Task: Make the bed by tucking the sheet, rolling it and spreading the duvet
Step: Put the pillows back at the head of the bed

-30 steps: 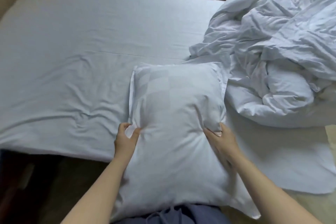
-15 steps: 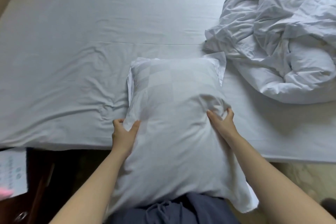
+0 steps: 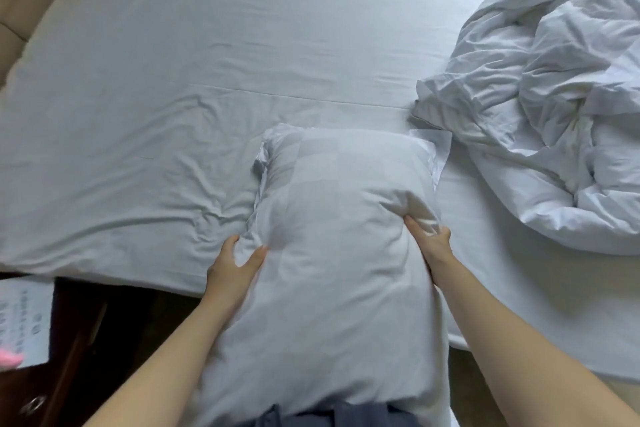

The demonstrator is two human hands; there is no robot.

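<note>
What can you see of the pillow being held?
The pillow is white, plump, in a cloth case with a faint checked weave and a flat flap round its far edge. It is held lengthwise, near end against the person's waist, far end over the sheet. The left hand grips its left side, the right hand its right side, both denting it. The crumpled duvet lies beyond its far right corner.

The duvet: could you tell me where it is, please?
In the head view, the duvet lies bunched on the sheet at the right, just right of the pillow.
</note>
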